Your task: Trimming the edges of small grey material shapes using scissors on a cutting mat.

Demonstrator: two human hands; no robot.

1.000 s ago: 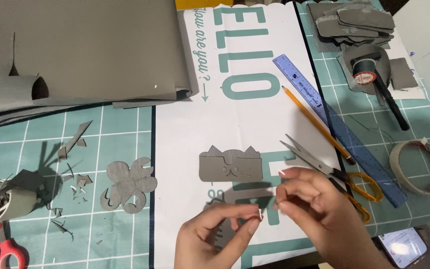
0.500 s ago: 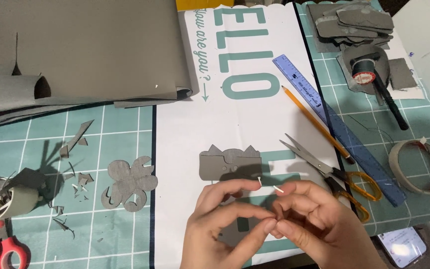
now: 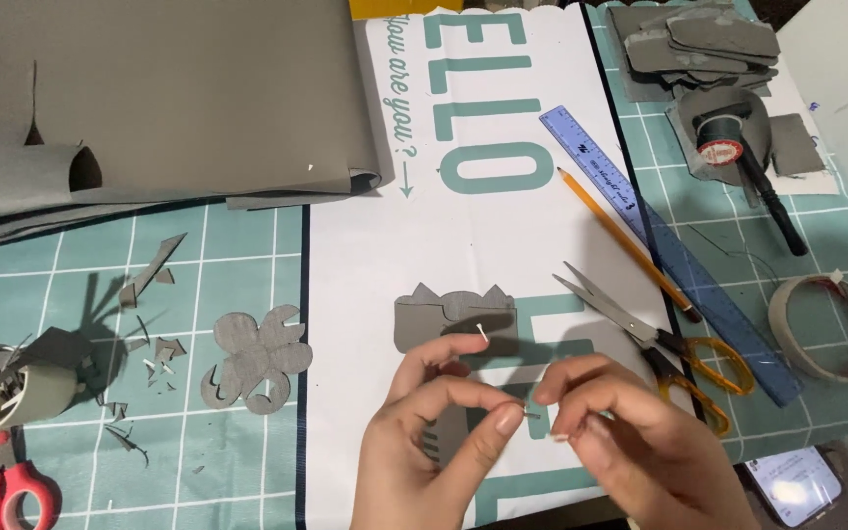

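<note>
My left hand point(image 3: 424, 447) and my right hand point(image 3: 640, 451) meet low over a white printed sheet point(image 3: 488, 236). Their fingertips pinch together on a tiny thin sliver point(image 3: 532, 414), too small to identify. Just beyond the fingers lies a grey felt cut-out point(image 3: 449, 319) with pointed tips along its top edge. Another grey piece point(image 3: 444, 432) lies partly hidden under my left hand.
Orange-handled scissors point(image 3: 645, 339), a pencil point(image 3: 620, 236) and a blue ruler point(image 3: 630, 211) lie to the right. Further right are a tape roll point(image 3: 826, 329), a thread spool point(image 3: 720, 147) and stacked grey pieces point(image 3: 699, 39). On the green cutting mat point(image 3: 238, 245) at left are a flower-shaped cut-out point(image 3: 257, 358), scraps, red scissors point(image 3: 7, 491) and grey sheets point(image 3: 179, 88).
My left hand has come up from the bottom edge to meet my right hand. The fingertips of both now pinch together a little lower and further right.
</note>
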